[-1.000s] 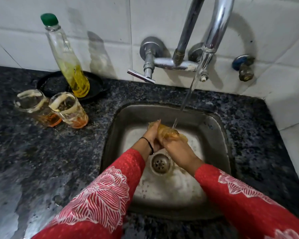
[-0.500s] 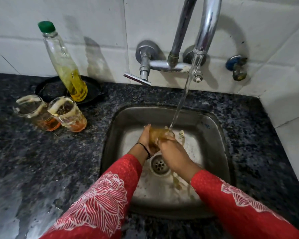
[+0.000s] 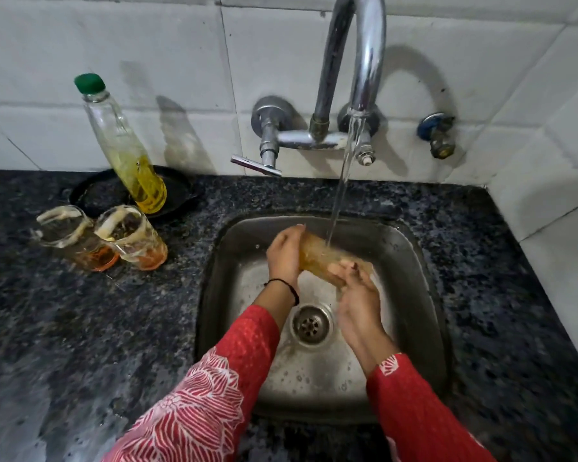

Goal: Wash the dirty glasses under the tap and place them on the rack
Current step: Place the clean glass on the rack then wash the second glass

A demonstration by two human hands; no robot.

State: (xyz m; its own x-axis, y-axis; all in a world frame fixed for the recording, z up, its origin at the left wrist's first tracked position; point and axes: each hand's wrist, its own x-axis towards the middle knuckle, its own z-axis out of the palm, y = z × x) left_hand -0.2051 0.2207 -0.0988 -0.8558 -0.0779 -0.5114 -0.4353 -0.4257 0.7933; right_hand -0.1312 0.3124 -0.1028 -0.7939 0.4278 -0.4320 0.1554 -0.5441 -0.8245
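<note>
Glass under wash (image 3: 321, 253): held over the far half of the sink, clear of the basin floor and lying on its side. Its long axis is nearly level and runs from far-left to near-right. It is amber-smeared and wet, and I can't tell which end is the mouth.
Counter (image 3: 80, 328): dark speckled stone around the sink, with wet sheen on the stretch to the sink's left.
Sink (image 3: 414, 261): steel basin with water and bubbles on its floor.
Tap (image 3: 364, 61): curved chrome spout rising from the wall behind the sink. Its stream (image 3: 342, 181) lands on the glass about mid-length.
Bottle (image 3: 127, 151): left of the sink against the wall. It is clear, with a green cap and yellow liquid in the lower part, and it leans.
Black dish (image 3: 94, 191): under the bottle, left of the sink.
Right hand (image 3: 354, 295): at the glass's near-right end, fingers curled round it, fingertips (image 3: 344, 266) showing on top.
Left hand (image 3: 286, 253): at the far-left end, palm cupped against the glass and fingers bent round it.
Inner dirty glass (image 3: 134, 238): left of the sink, just in front of the dish, mouth up, with orange dregs at the base.
Outer dirty glass (image 3: 70, 238): touching the inner one, on the side away from the sink, with the same dregs.
Drain (image 3: 311, 325): in the sink floor, between the two forearms.
Wrist thread (image 3: 287, 286): black, on the left wrist.
</note>
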